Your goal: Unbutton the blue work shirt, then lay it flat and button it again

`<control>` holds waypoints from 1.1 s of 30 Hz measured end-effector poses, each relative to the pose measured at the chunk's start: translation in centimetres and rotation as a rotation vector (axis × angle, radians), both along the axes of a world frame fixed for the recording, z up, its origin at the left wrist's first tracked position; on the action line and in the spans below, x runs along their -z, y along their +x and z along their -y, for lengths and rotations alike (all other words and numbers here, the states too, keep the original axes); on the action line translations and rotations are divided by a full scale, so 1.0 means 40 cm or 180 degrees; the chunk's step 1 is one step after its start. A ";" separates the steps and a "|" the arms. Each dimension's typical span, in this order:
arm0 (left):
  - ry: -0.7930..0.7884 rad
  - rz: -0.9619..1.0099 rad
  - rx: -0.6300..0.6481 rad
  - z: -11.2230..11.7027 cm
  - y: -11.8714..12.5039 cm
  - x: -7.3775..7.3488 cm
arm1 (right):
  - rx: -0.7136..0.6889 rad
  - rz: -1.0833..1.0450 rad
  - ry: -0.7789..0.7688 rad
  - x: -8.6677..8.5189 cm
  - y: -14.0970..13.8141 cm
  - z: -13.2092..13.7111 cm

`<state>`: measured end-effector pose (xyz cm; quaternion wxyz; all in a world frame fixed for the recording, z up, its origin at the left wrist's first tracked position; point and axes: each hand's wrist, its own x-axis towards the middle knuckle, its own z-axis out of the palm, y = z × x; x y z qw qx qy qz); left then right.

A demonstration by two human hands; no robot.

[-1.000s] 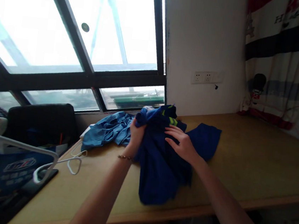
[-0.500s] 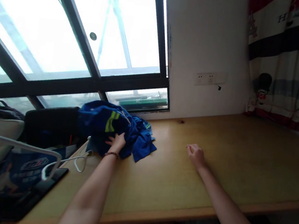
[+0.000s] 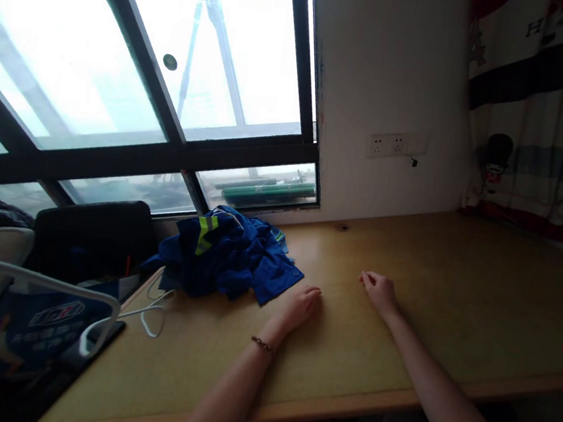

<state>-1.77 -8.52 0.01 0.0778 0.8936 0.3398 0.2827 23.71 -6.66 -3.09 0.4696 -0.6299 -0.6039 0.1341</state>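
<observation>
A heap of blue clothes (image 3: 229,252) with a yellow-green reflective stripe lies at the back left of the wooden desk (image 3: 433,301), under the window. My left hand (image 3: 299,305) rests on the desk just right of the heap, fingers loosely curled, holding nothing. A bracelet sits on that wrist. My right hand (image 3: 378,289) lies on the bare wood further right, fingers bent inward, nothing in it.
A white clothes hanger (image 3: 147,314) lies at the desk's left edge. Left of the desk are a black bag (image 3: 90,234), a blue printed bag (image 3: 40,330) and a white rail. Wall sockets (image 3: 394,144) and a striped curtain (image 3: 538,110) are behind.
My left hand carried the dark blue garment left onto the pile by the window, let go and came back right. My right hand left the cloth and settled on the wood.
</observation>
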 end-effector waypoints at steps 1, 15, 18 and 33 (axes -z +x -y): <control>0.0008 0.0136 -0.0092 0.011 0.000 0.007 | -0.0015 0.0031 -0.0005 -0.001 -0.003 0.002; -0.0294 0.0334 -0.1043 -0.004 -0.050 0.032 | -0.0278 0.0092 -0.0380 0.017 -0.017 0.005; -0.0337 0.0275 -0.0945 -0.002 -0.050 0.031 | -0.0338 0.0095 -0.0379 0.023 -0.013 0.000; -0.0365 0.0294 -0.0971 -0.001 -0.051 0.026 | -0.0344 -0.0029 -0.0422 0.032 -0.010 -0.007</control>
